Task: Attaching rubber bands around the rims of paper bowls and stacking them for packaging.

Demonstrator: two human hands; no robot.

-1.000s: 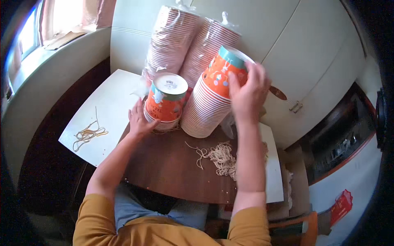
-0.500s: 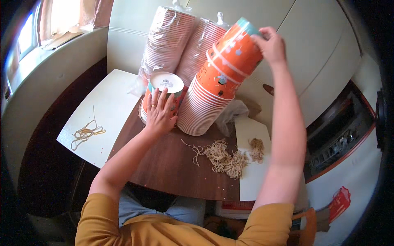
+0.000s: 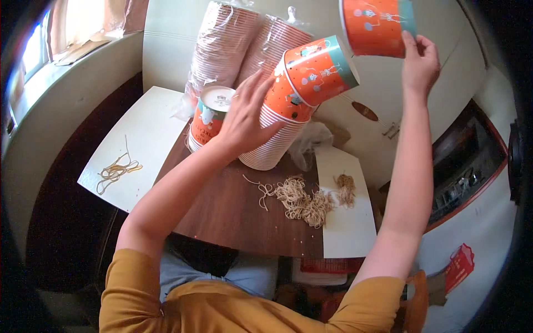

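Observation:
An orange paper bucket (image 3: 377,26) with a teal base band hangs at the upper right, pinched at its base edge by my right hand (image 3: 420,64). To its left leans a tall stack of nested paper buckets (image 3: 265,145), its upper end tilted right, with the top one (image 3: 319,69) sticking out at an angle. My left hand (image 3: 247,114) lies against the left side of this stack, fingers stretched out. Behind my left wrist stands a shorter upside-down bucket stack (image 3: 206,123) with a white base on top, partly hidden by my forearm.
Two plastic-wrapped bucket stacks (image 3: 222,53) lean against the wall behind. A tangled heap of twine (image 3: 300,201) lies on the brown tabletop (image 3: 222,213), beside a smaller twine bundle (image 3: 345,191). Loose strings (image 3: 117,171) rest on the white left leaf. Clear plastic (image 3: 308,147) sits behind the tall stack.
My right hand has moved right, pulling a bucket off the tall stack's upper end. My left hand has shifted right and up from the short stack to the tall one.

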